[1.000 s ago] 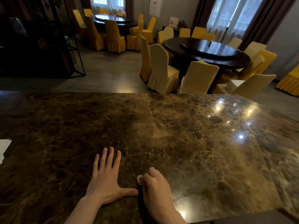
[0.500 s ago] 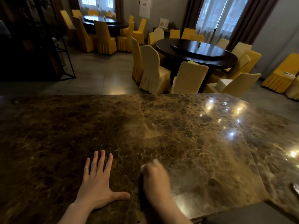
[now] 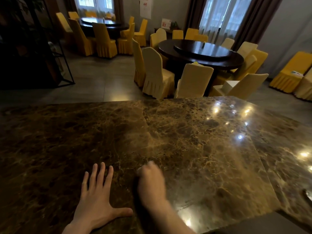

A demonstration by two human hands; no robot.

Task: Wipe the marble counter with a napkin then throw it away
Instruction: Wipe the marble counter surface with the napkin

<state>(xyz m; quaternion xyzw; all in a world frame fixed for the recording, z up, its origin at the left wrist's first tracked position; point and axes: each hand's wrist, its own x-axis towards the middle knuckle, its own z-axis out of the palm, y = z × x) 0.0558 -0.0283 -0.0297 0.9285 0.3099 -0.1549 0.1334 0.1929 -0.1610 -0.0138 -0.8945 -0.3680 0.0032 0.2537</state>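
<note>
The dark brown marble counter (image 3: 194, 146) fills the lower half of the head view. My left hand (image 3: 98, 198) lies flat on it near the front edge, fingers spread, holding nothing. Just to its right my right hand (image 3: 152, 183) is a motion-blurred fist pressed on the marble. A small pale bit of the white napkin (image 3: 141, 170) peeks out at the fist's upper left; the rest of the napkin is hidden under the fingers.
The counter's front edge and a corner step run at the lower right (image 3: 253, 218). Beyond the far edge stand round dark dining tables (image 3: 202, 51) ringed by yellow and cream covered chairs (image 3: 155, 73). A black metal shelf frame (image 3: 64, 61) stands at the left.
My right fist with the napkin has slid a little forward and rightward and is now blurred. The view has swung right, so the white paper at the counter's left edge is out of sight.
</note>
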